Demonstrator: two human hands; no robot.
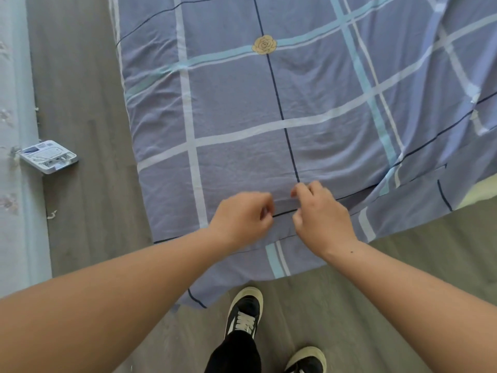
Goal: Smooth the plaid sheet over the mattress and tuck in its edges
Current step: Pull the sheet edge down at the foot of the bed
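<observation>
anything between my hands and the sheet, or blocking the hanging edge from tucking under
Nothing visible does. The left hand and right hand sit over the blue plaid fabric sheet at its near edge. The loose part hangs free; only a black lace-up shoe stands beneath it on the grey floor.

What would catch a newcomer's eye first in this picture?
The blue plaid sheet fills most of the view, with a yellow rose print near the top. At its near edge the left hand and right hand sit close together, fingers curled, just above a black shoe on the grey floor.
</observation>
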